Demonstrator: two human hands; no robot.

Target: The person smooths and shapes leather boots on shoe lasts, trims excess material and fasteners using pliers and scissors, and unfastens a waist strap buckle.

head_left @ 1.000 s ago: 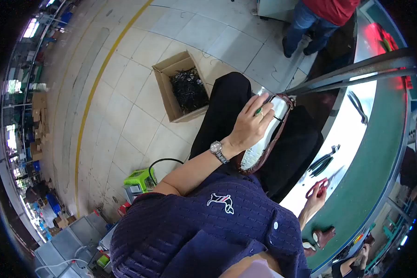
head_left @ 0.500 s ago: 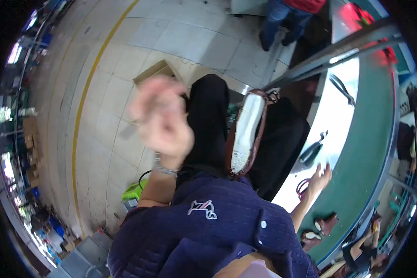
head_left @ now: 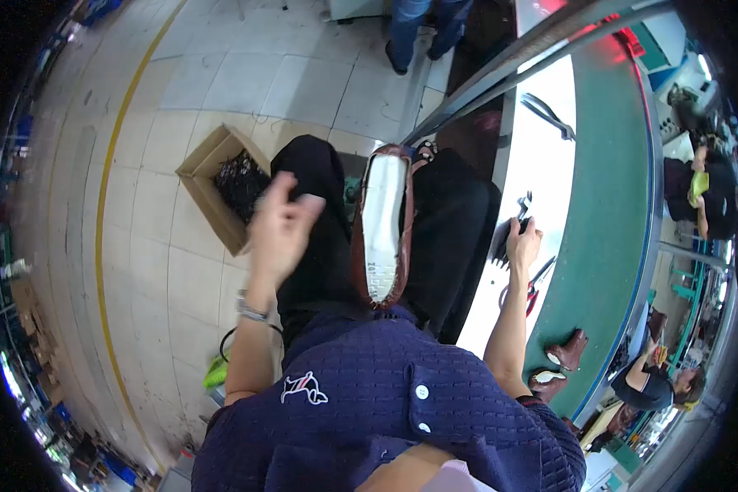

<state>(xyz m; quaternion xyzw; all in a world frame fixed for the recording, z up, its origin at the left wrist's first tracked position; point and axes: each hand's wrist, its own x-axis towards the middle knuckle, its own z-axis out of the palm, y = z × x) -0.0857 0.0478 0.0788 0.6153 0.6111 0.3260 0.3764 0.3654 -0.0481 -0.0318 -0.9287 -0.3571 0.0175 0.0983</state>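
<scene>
A brown shoe upper with a white sole (head_left: pixel 382 225) rests sole up on the lap, between the thighs. Left of it is my left hand (head_left: pixel 283 234), slightly blurred, with its fingers apart and nothing in them. My right hand (head_left: pixel 524 243) reaches over the white bench surface, its fingers closed on the black-handled pliers (head_left: pixel 503 246), which it partly covers. Red-handled scissors (head_left: pixel 533 297) lie just below that hand. Farther up the bench is another dark pair of pliers (head_left: pixel 549 115).
An open cardboard box (head_left: pixel 207 197) of dark scraps stands on the floor at left. A metal bar (head_left: pixel 541 45) crosses above the bench. Brown shoes (head_left: pixel 567 350) sit on the green belt (head_left: pixel 603 213). Co-workers are at the right and top.
My left hand has left the shoe and moved left. My right hand let go of the red scissors and moved up the bench to the black-handled pliers. The view has shifted right.
</scene>
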